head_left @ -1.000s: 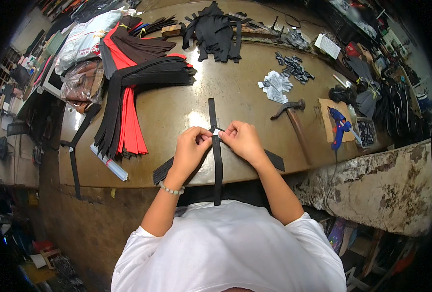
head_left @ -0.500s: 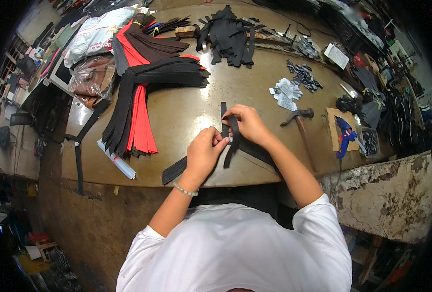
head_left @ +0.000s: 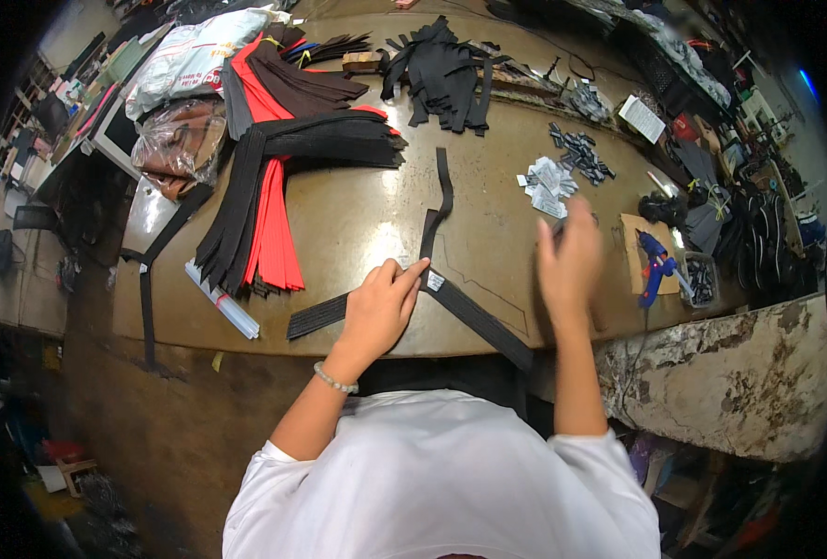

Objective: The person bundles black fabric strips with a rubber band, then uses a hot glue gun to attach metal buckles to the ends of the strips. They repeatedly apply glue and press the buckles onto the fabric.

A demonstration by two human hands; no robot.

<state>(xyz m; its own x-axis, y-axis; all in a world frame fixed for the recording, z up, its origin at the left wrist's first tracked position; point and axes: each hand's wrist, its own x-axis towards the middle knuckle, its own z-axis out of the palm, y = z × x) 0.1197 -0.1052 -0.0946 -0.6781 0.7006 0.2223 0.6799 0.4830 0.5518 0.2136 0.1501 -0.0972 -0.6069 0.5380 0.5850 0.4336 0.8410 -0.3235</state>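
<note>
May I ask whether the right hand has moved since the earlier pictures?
Yes: the right hand has moved rightward, closer to the pile of white labels.

Black along the straps (head_left: 479, 320), white with dark marks on the label (head_left: 435, 280), brown over the tabletop (head_left: 339, 228); black and red among the strips (head_left: 264, 149); blue on the glue gun (head_left: 657, 265).

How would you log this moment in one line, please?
left hand: touching black straps | right hand: blurred, near white tag pile, grip unclear | rest: blue glue gun at right
</note>
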